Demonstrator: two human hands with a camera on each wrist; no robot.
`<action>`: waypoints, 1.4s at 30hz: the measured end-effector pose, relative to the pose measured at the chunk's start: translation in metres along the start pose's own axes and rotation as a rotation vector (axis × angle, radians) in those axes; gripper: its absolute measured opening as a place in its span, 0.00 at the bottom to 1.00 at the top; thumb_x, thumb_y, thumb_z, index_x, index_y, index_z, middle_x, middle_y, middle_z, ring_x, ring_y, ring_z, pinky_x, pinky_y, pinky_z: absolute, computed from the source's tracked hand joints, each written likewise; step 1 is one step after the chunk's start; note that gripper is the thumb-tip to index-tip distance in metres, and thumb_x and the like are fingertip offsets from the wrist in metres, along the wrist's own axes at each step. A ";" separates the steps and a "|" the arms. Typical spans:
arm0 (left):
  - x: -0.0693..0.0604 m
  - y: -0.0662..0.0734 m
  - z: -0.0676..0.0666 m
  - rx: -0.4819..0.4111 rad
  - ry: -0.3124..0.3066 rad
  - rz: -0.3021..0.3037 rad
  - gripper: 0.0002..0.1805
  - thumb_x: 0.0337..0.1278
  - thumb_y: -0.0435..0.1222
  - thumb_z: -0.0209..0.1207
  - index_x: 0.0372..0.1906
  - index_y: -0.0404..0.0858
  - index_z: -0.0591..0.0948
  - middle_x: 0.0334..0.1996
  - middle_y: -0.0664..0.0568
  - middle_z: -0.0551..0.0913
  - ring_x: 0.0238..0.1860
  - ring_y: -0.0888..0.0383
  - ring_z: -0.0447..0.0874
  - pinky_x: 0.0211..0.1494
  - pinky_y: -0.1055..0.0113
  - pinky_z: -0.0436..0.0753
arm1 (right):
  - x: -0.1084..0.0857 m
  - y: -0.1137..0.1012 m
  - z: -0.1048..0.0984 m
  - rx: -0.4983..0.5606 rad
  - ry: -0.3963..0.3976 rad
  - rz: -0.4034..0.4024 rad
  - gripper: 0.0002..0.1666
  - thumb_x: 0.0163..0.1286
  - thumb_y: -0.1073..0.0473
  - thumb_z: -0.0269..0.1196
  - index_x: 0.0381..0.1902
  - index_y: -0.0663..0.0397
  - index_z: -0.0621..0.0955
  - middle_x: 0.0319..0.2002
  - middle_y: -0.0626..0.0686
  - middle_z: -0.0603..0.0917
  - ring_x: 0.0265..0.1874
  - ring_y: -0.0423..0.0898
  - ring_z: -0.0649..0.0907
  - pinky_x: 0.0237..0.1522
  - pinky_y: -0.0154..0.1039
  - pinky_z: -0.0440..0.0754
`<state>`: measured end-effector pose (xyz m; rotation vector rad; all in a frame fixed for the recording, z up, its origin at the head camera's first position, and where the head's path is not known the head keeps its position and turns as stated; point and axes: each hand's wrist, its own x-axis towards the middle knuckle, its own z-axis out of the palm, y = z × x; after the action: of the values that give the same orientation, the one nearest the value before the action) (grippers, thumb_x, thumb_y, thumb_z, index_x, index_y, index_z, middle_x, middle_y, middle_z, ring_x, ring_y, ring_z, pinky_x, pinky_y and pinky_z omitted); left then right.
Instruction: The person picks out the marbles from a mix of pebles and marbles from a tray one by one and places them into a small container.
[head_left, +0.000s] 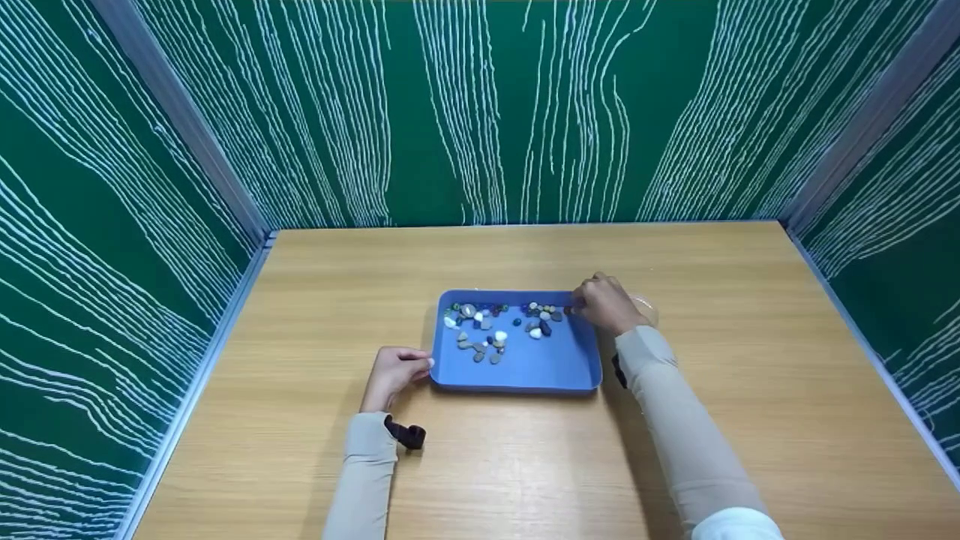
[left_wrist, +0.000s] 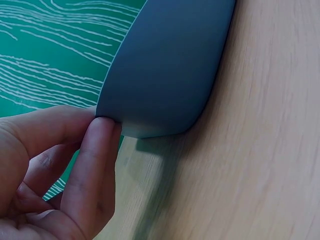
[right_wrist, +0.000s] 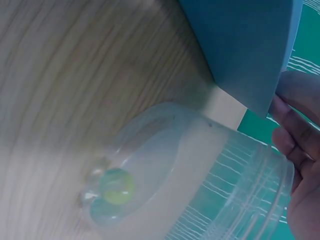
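A blue rectangular tray (head_left: 540, 367) lies on the table, holding small pebbles (head_left: 478, 346), white stones (head_left: 500, 336) and dark beads (head_left: 545, 328), mostly toward its back and left. At the tray's front left corner, my left hand (head_left: 394, 373) pinches the rim between thumb and fingers, clearer in the left wrist view, where the tray wall (left_wrist: 165, 65) rises from the fingertips. My right hand (head_left: 606, 304) grips the rim at the back right corner. Close beside it stands a clear plastic jar (right_wrist: 200, 165) with a yellow-green marble (right_wrist: 117, 186) in its bottom.
The wooden table (head_left: 510, 465) reaches back to a green wall (head_left: 517, 112) with white wavy lines. Similar green panels close off the left and right sides. In the head view my right forearm and hand hide most of the jar (head_left: 645, 307).
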<state>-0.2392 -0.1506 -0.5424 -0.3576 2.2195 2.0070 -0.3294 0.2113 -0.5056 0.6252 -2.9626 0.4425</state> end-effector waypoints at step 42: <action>0.000 0.000 0.000 -0.031 0.000 -0.016 0.13 0.47 0.20 0.63 0.41 0.20 0.82 0.29 0.48 0.85 0.28 0.62 0.82 0.36 0.72 0.88 | -0.002 -0.003 0.016 -0.186 -0.079 -0.014 0.10 0.56 0.65 0.71 0.38 0.53 0.89 0.37 0.54 0.89 0.38 0.53 0.74 0.38 0.48 0.72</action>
<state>-0.2395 -0.1510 -0.5423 -0.3771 2.1810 2.0352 -0.3265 0.2052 -0.5207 0.6562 -3.0231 0.1414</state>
